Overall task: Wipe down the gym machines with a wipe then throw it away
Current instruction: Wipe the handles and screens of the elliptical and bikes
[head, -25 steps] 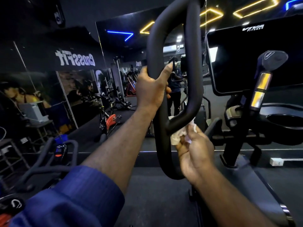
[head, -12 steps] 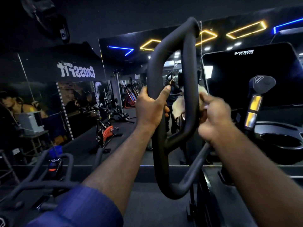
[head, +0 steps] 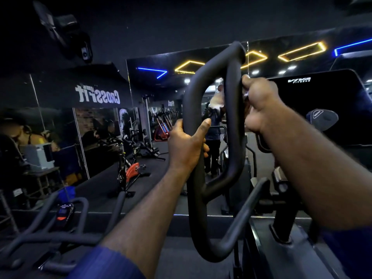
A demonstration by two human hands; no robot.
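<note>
A black looped handle (head: 233,125) of a gym machine rises in front of me. My left hand (head: 187,146) grips the loop's left bar at mid height. My right hand (head: 259,103) is closed around the right bar near the top, pressing a white wipe (head: 217,100) against it. A crumpled bit of the wipe shows inside the loop, left of the bar; the rest is hidden by my fingers and the bar.
The machine's black console screen (head: 322,109) stands at right, with a second handle post (head: 322,119) below it. A mirror wall (head: 153,109) faces me. Another machine's handlebars (head: 66,234) sit lower left, and a red spin bike (head: 130,170) stands on the floor.
My right hand with the wipe has slid up the right bar, from the loop's bottom bend to near its top. My left hand has kept its grip on the left bar.
</note>
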